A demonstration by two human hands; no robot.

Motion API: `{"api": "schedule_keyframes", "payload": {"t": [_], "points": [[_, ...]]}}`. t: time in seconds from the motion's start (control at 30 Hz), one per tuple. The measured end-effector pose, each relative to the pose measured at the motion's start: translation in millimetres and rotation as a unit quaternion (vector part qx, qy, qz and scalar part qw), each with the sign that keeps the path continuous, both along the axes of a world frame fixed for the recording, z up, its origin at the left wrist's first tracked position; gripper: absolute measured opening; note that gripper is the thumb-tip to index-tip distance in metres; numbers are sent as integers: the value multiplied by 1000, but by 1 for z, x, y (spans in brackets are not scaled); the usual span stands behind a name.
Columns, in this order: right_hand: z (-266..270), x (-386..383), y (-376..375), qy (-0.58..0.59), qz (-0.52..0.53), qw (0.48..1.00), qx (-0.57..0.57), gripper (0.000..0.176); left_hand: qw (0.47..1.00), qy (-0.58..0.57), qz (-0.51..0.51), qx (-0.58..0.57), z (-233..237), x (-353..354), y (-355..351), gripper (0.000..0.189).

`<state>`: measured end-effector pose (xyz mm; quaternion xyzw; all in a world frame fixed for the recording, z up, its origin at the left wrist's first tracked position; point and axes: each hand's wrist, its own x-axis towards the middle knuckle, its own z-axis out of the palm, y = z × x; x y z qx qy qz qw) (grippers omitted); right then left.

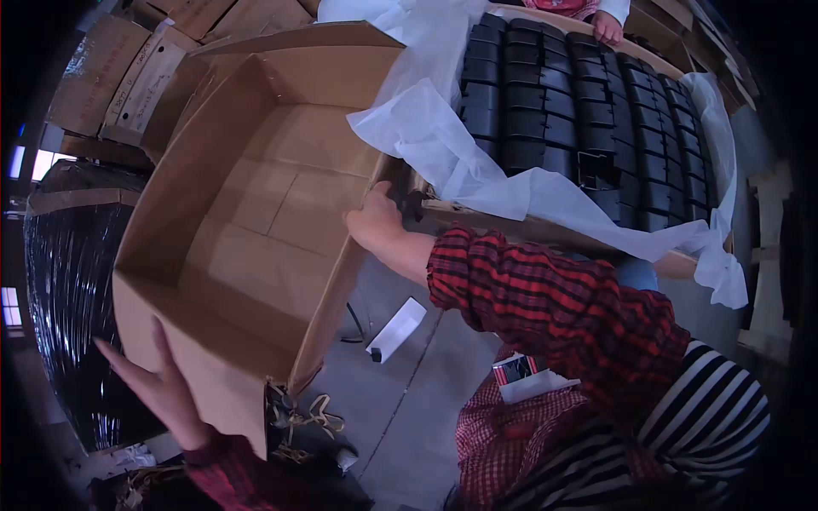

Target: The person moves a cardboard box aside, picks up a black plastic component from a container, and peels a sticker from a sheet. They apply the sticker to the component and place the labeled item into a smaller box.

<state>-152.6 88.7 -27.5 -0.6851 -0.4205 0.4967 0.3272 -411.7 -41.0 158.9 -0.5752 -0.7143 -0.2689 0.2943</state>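
In the head view, our right hand is closed over the right rim of the open cardboard box. Our left hand, fingers spread, seems empty by the box's near wall; contact is hard to judge. Right of the box, black parts sit crowded close, their white liner overlapping its far-right corner. Left of it stands a film-wrapped stack.
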Motion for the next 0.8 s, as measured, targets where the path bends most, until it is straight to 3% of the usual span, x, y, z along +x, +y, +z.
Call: {"api": "schedule_keyframes", "payload": {"t": [0.03,0.07,0.1,0.13,0.17,0.2,0.23,0.3,0.37,0.43,0.5,0.53,0.57,0.6,0.67,0.7,0.8], "points": [[-11,2,10,-20,-1,1000,-16,67,958,-285,-27,-34,-41,8,-18,92],[-23,6,18,-42,0,999,-33,69,879,-464,46,-100,-87,-2,-27,100],[-33,14,25,-44,2,998,-39,69,746,-636,84,-178,-119,13,-32,103],[-44,24,29,-28,45,999,-3,68,697,-687,-7,-207,-159,27,-21,102],[-54,29,26,-9,91,995,32,68,686,-706,23,-177,-199,47,-12,103],[-49,37,20,67,157,985,-1,63,625,-770,0,-127,-247,58,4,106],[-45,43,10,62,161,985,-8,63,587,-798,27,-135,-287,67,22,97],[-43,59,-12,304,300,901,-76,51,443,-876,-148,-121,-394,60,37,81],[-24,106,-38,202,480,853,-31,40,400,-903,-114,-110,-378,104,36,57],[-27,170,-82,220,463,858,40,34,510,-843,-76,-153,-432,102,12,44],[-23,233,-119,180,401,896,-60,33,725,-590,13,-355,-528,81,-42,36],[-31,263,-147,204,287,934,-57,27,752,-505,33,-423,-529,91,-69,41],[-26,284,-163,145,230,958,-91,25,763,-416,52,-492,-527,106,-99,46],[-18,302,-176,82,168,974,-130,23,755,-418,59,-502,-528,116,-122,46],[-21,337,-204,52,126,984,-112,22,778,-409,243,-410,-527,138,-163,56],[-23,349,-211,19,84,993,-75,22,772,-409,246,-419,-531,150,-179,56],[-41,370,-229,3,48,994,-95,20,649,-464,378,-470,-544,172,-228,59]]}}
